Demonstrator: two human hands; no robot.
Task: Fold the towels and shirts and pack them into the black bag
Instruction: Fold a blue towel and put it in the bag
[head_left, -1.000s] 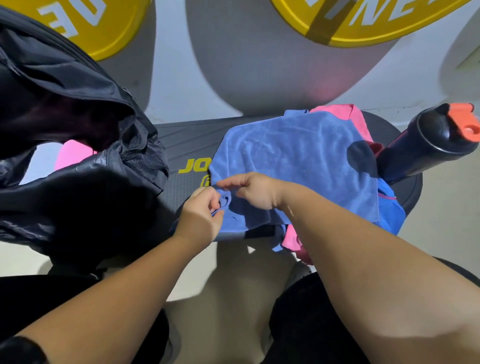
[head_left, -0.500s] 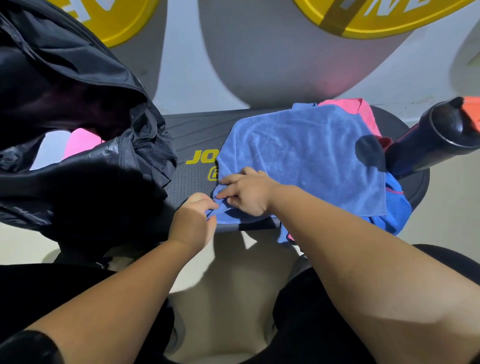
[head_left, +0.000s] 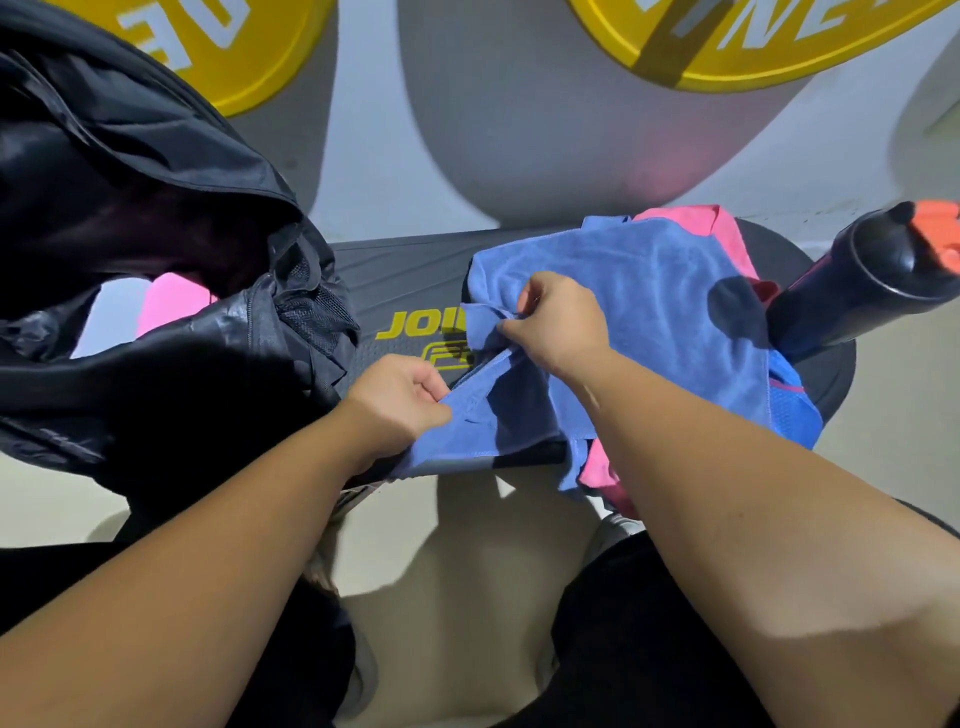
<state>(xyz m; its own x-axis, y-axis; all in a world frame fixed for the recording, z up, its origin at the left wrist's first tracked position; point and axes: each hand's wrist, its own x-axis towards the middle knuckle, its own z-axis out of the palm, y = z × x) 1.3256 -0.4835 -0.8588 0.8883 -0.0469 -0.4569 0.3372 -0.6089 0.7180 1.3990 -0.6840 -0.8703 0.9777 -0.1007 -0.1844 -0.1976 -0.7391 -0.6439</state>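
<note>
Your left hand (head_left: 400, 400) and right hand (head_left: 561, 322) pinch the near-left corner of the blue towel (head_left: 649, 322), folding apparently just begun. Something pink (head_left: 174, 306) lies in the black bag (head_left: 182, 384) at left; other garments (head_left: 795, 421) lie unfolded underneath the towel.

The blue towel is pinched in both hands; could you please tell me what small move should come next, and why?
Probably carry the pinched edge of the blue towel across to its far side, making a first fold. The left hand and the right hand both pinch its near-left edge, and the rest lies mostly spread out, not yet folded.
</note>
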